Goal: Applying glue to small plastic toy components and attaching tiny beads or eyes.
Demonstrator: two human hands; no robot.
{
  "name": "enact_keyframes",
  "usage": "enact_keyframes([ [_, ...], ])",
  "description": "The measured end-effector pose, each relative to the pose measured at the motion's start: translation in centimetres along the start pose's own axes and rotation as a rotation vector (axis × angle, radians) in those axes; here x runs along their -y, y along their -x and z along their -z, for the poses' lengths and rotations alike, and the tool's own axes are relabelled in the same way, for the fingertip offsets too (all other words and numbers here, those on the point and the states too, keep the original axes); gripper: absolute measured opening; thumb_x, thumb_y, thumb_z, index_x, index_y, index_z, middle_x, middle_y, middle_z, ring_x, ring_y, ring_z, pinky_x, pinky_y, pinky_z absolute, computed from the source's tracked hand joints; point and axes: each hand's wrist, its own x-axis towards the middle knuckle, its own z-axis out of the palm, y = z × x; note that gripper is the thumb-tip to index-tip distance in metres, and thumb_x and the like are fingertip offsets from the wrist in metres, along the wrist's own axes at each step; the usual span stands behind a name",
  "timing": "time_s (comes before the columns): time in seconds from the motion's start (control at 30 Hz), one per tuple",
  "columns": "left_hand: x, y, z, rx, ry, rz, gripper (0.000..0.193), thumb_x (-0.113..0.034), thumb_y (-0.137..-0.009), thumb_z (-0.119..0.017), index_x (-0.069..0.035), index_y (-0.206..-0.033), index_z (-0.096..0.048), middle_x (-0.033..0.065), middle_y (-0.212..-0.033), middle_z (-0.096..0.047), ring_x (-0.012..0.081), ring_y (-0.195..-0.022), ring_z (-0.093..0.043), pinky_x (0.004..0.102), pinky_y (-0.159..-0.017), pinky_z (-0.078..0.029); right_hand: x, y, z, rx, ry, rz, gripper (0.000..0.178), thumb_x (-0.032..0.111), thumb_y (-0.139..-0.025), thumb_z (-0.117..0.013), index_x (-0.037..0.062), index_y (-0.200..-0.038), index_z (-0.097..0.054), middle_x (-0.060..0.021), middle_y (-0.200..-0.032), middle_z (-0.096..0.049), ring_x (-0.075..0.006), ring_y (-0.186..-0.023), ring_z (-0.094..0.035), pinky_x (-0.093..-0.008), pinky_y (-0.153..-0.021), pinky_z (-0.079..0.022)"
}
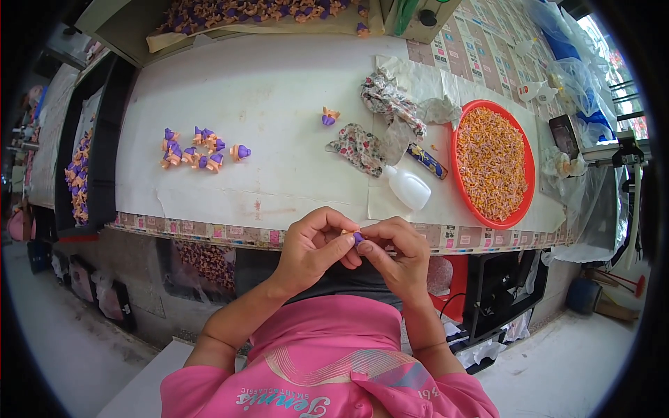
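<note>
At the table's front edge my left hand [317, 244] and my right hand [397, 252] meet, fingers pinched together. Between them is a small purple and peach figure part [358, 237], mostly covered by the fingertips. A cluster of similar purple and peach figure parts [202, 145] lies on the white sheet to the left. One single part [329, 116] rests farther back near the middle. To the right stands a round red basin [532, 174], heaped with tiny orange, yellow and pink pieces.
A white plastic bottle [409, 188] lies beside a blue tube [427, 161] and crumpled floral cloths [357, 148]. Many more parts fill a paper-lined tray [164, 43] at the back. A black crate [104, 139] with parts stands at far left. Clear plastic bags [578, 83] hang at right.
</note>
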Motion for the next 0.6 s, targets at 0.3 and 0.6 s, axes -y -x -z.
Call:
enact_keyframes([
  [0.3, 0.14, -0.27, -0.5, -0.015, 0.12, 0.077, 0.014, -0.002, -0.093, -0.057, 0.0, -0.107, -0.055, 0.0105, -0.089, -0.063, 0.0162, -0.07, -0.067, 0.0287, -0.063, -0.059, -0.38, 0.41, 0.11, -0.022, -0.084, -0.051, 0.018, 0.004, -0.081, -0.075, 0.001, -0.098, -0.07, -0.0067, -0.086, -0.063, -0.0125, -0.072, -0.065, -0.0239, -0.062, -0.051],
  [0.6, 0.02, -0.06, -0.64, -0.01, 0.091, 0.062, 0.01, 0.001, -0.091, -0.056, 0.0, -0.101, -0.055, 0.0108, -0.084, -0.064, 0.0161, -0.066, -0.066, 0.0273, -0.059, -0.058, -0.54, 0.82, 0.03, 0.005, -0.123, -0.061, 0.018, 0.005, -0.083, -0.074, -0.0017, -0.099, -0.068, -0.0046, -0.088, -0.061, -0.0092, -0.076, -0.06, -0.021, -0.066, -0.048],
])
